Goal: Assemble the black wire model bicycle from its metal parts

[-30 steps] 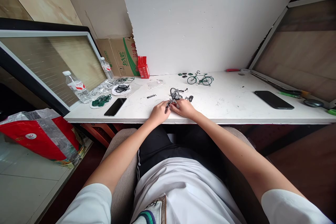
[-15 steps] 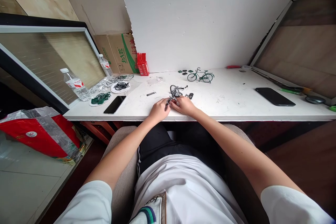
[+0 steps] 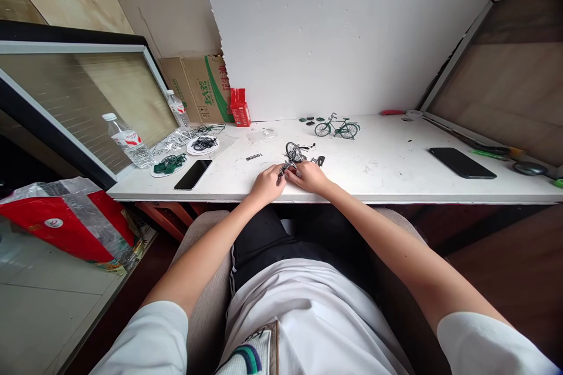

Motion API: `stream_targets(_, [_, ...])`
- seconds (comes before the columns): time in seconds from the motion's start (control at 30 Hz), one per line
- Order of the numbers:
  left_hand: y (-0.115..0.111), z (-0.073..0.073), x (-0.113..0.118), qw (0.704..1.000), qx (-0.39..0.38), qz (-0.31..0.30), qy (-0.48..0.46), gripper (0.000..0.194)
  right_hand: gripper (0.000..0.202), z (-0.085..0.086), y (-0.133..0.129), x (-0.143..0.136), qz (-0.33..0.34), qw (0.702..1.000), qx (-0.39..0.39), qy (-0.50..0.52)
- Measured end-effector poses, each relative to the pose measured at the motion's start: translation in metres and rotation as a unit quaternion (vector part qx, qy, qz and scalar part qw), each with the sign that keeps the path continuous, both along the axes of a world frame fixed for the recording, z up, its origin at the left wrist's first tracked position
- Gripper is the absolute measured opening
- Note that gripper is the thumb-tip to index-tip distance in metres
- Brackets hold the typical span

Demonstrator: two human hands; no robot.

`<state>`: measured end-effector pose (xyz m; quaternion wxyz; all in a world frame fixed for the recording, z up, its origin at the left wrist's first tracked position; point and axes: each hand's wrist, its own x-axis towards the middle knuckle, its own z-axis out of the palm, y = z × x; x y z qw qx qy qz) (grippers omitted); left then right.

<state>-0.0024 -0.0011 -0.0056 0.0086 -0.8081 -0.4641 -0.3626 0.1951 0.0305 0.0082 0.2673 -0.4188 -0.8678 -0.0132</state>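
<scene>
My left hand [image 3: 267, 184] and my right hand [image 3: 309, 177] meet near the table's front edge. Both are closed, fingertips together, on a small dark model bicycle part [image 3: 285, 169], mostly covered by the fingers. Just beyond them are black spoked model wheels [image 3: 294, 152]; whether these join the held part I cannot tell. Thin dark pieces lie behind the wheels, and another small black piece [image 3: 321, 160] is right of my right hand. A green model bicycle [image 3: 338, 127] stands upright farther back, with small dark pieces [image 3: 310, 120] to its left.
At left are a phone [image 3: 193, 174], plates of green parts [image 3: 169, 164] and black parts [image 3: 204, 144], grey part frames, and two water bottles [image 3: 131, 139]. A red box [image 3: 240, 108] stands behind. A black phone [image 3: 461, 163] and tools lie at right. A white board [image 3: 334, 35] closes the back.
The view has shifted very slightly. Both hands stay closed at the same spot, and nothing else has visibly moved.
</scene>
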Motion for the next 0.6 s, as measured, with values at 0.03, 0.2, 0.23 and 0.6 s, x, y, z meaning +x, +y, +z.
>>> stream_targets(0.03, [0.0002, -0.0002, -0.0001, 1.0, 0.001, 0.0, -0.001, 0.034, 0.042, -0.0004, 0.0001, 0.0, -0.003, 1.0, -0.001, 0.0])
stream_targets(0.2, [0.0, -0.0001, -0.0002, 1.0, -0.006, 0.0, -0.007, 0.035, 0.043, -0.0007, 0.0004, 0.0, -0.001, 1.0, -0.001, -0.001])
stream_targets(0.23, [-0.0002, 0.0003, -0.0002, 1.0, -0.007, 0.0, -0.007, 0.035, 0.043, -0.0006, 0.0005, 0.0001, -0.002, 1.0, -0.002, -0.003])
stream_targets(0.6, [-0.0007, 0.0015, -0.0007, 1.0, -0.017, -0.001, -0.014, 0.035, 0.05, -0.0003, 0.0009, 0.0009, -0.01, 1.0, -0.005, -0.028])
